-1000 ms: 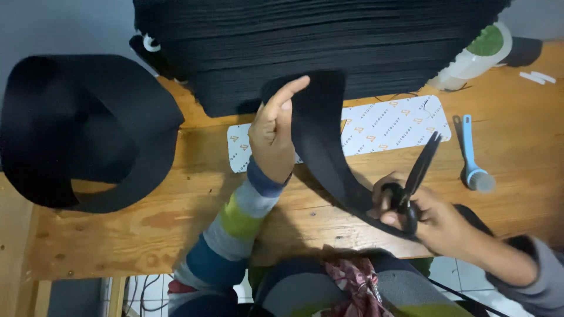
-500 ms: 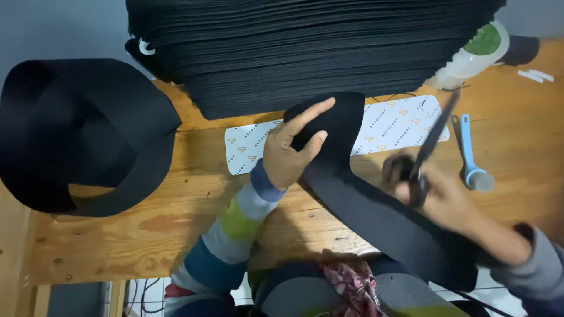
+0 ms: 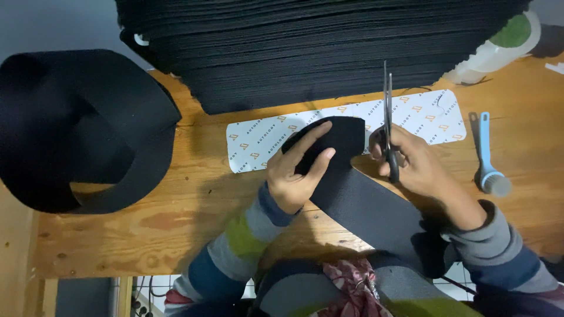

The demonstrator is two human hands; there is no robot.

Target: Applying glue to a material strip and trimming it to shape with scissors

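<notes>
Wide black fabric strap (image 3: 364,205) lay across the wooden tabletop (image 3: 176,217), over the white printed template strip (image 3: 258,141). Stacked black fabric pieces (image 3: 305,53) sat behind it, a large black strap roll (image 3: 76,129) left, a blue-handled brush (image 3: 487,158) right.

Dim, cool light falls from above, strongest on the orange-brown wooden tabletop (image 3: 176,235) in the lower middle. The tall stack of black fabric sheets (image 3: 305,47) swallows detail into near-uniform darkness. A soft shadow spreads beside the left hand (image 3: 296,176). Focus is fair; the frame corners darken and soften slightly.
</notes>
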